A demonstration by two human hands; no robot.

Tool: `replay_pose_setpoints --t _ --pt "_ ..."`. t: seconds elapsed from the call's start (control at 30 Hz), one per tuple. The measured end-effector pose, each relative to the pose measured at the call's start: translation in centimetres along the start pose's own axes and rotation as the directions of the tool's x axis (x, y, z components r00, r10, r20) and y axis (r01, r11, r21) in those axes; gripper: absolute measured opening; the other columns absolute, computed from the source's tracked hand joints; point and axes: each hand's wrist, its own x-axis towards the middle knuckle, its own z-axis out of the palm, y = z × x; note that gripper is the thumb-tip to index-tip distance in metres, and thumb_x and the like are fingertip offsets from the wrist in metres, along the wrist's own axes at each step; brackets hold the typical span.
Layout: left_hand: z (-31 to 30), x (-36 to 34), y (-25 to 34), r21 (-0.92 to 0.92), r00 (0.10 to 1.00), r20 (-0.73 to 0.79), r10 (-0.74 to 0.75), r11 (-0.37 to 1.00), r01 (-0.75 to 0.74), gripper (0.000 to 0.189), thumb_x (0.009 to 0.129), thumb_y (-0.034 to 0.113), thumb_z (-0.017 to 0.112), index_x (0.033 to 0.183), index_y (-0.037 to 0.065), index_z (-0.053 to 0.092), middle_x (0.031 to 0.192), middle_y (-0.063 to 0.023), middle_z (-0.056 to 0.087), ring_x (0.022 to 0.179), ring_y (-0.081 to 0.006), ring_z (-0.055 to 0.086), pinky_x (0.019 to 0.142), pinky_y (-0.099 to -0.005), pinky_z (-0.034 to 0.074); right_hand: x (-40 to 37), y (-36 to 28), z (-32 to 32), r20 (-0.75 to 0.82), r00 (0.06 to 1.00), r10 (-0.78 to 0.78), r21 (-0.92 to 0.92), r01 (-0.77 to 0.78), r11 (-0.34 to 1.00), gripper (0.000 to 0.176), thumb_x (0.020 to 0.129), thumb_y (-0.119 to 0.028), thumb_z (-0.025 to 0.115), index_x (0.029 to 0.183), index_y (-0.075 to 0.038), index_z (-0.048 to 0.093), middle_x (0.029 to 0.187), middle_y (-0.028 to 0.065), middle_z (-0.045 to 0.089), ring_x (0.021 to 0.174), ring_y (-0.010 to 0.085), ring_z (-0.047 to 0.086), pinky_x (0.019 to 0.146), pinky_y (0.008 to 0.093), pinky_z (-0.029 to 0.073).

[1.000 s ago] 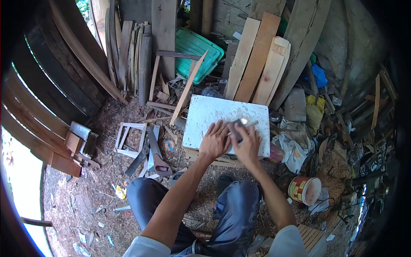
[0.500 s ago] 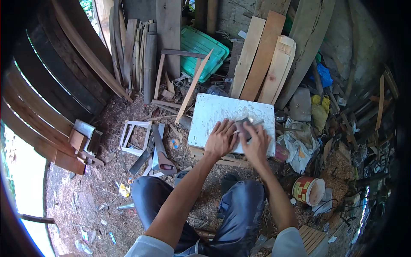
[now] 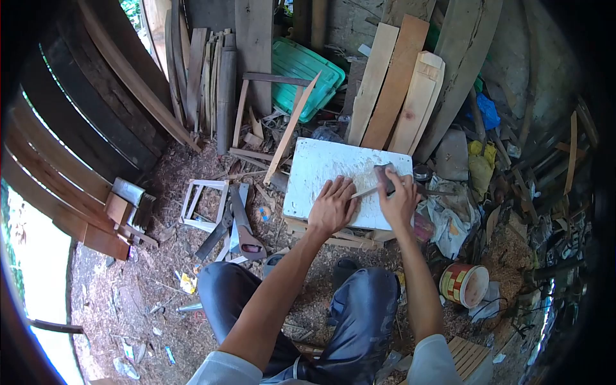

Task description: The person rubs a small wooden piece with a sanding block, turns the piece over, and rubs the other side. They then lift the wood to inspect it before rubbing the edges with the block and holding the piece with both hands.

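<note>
On a white-painted low board [image 3: 321, 168], my left hand [image 3: 332, 206] presses down, its fingers and thumb closed on one end of a thin wooden stick [image 3: 364, 192]. The stick runs rightward toward my right hand [image 3: 399, 197]. That hand is curled around a dark brown, folded sheet that looks like sandpaper [image 3: 384, 174], near the board's right side. The far part of the stick is hidden under the sheet and my right fingers.
A handsaw [image 3: 247, 240] and a small wooden frame [image 3: 204, 205] lie on the ground left of the board. Planks [image 3: 394, 83] lean behind it, beside a green plastic lid [image 3: 305, 77]. A bucket [image 3: 463, 285] stands at right, near plastic bags [image 3: 449, 224].
My right hand has slid to the right along the stick with the sandpaper, toward the board's right edge. My left hand stays in nearly the same place.
</note>
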Motion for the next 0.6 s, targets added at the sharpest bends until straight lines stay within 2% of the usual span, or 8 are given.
replay_pose_setpoints --t 0.1,0.13,0.23,0.3,0.43,0.5,0.6 --pt "-0.4 0.2 0.3 -0.017 1.0 0.012 -0.006 1.0 0.006 0.044 0.1 0.032 0.046 0.13 0.002 0.059 0.143 -0.0168 0.054 0.139 -0.0331 0.044 0.118 -0.0449 0.029 0.4 0.2 0.5 0.008 0.999 0.039 -0.042 -0.039 0.998 0.039 0.083 -0.03 0.073 0.121 -0.022 0.067 0.108 0.0098 0.055 0.103 0.0337 0.054 0.086 0.0508 0.039" --pt "-0.1 0.1 0.3 -0.02 1.0 0.009 -0.007 1.0 0.007 0.044 0.1 0.032 0.046 0.13 0.002 0.059 0.143 -0.0168 0.054 0.139 -0.0331 0.044 0.118 -0.0449 0.029 -0.2 -0.4 0.3 0.038 0.998 0.05 0.021 -0.051 0.998 0.039 0.083 -0.028 0.073 0.12 -0.021 0.068 0.108 0.0103 0.054 0.105 0.0333 0.053 0.086 0.051 0.039" --pt "0.1 0.1 -0.2 0.001 1.0 -0.009 0.011 1.0 -0.011 0.045 0.1 0.033 0.046 0.13 0.002 0.058 0.143 -0.0169 0.053 0.139 -0.0327 0.043 0.118 -0.0447 0.029 -3.7 -2.5 -0.3 0.09 0.988 -0.128 0.132 0.116 0.984 0.04 0.083 -0.028 0.073 0.121 -0.021 0.068 0.107 0.0101 0.055 0.104 0.0322 0.054 0.087 0.0486 0.037" --pt "0.3 0.0 -0.2 -0.004 0.999 -0.029 0.02 1.0 -0.02 0.045 0.1 0.033 0.046 0.131 0.002 0.058 0.143 -0.0166 0.053 0.139 -0.0327 0.043 0.118 -0.0449 0.029 -3.4 -1.7 -0.4 0.084 0.983 -0.161 0.111 0.151 0.982 0.04 0.084 -0.029 0.073 0.123 -0.022 0.067 0.107 0.0107 0.055 0.102 0.032 0.055 0.087 0.0471 0.036" --pt "0.0 0.0 0.0 0.004 1.0 0.01 -0.001 1.0 0.001 0.044 0.1 0.032 0.046 0.131 0.002 0.057 0.143 -0.016 0.054 0.139 -0.0331 0.044 0.118 -0.0451 0.029 0.7 1.0 -0.5 0.03 0.998 0.061 -0.049 -0.06 0.997 0.037 0.085 -0.031 0.071 0.121 -0.022 0.067 0.111 0.0123 0.056 0.106 0.036 0.056 0.086 0.0536 0.04" --pt "0.0 0.2 0.1 -0.013 1.0 -0.03 0.005 1.0 -0.005 0.039 0.099 0.03 0.049 0.126 0.005 0.06 0.142 -0.0151 0.055 0.138 -0.0322 0.045 0.118 -0.0446 0.03 0.8 1.1 0.5 -0.016 0.995 0.096 -0.031 -0.096 0.995 0.036 0.086 -0.03 0.07 0.121 -0.022 0.067 0.112 0.0127 0.056 0.106 0.0358 0.056 0.088 0.0536 0.041" --pt "0.0 0.2 0.0 -0.005 1.0 -0.005 0.021 1.0 -0.021 0.044 0.099 0.031 0.047 0.132 0.003 0.056 0.143 -0.0163 0.054 0.138 -0.034 0.044 0.118 -0.0463 0.029 -2.6 -2.1 0.0 0.095 0.994 -0.056 0.13 0.043 0.991 0.038 0.084 -0.028 0.071 0.121 -0.021 0.068 0.111 0.0121 0.056 0.108 0.0339 0.055 0.089 0.0525 0.04"
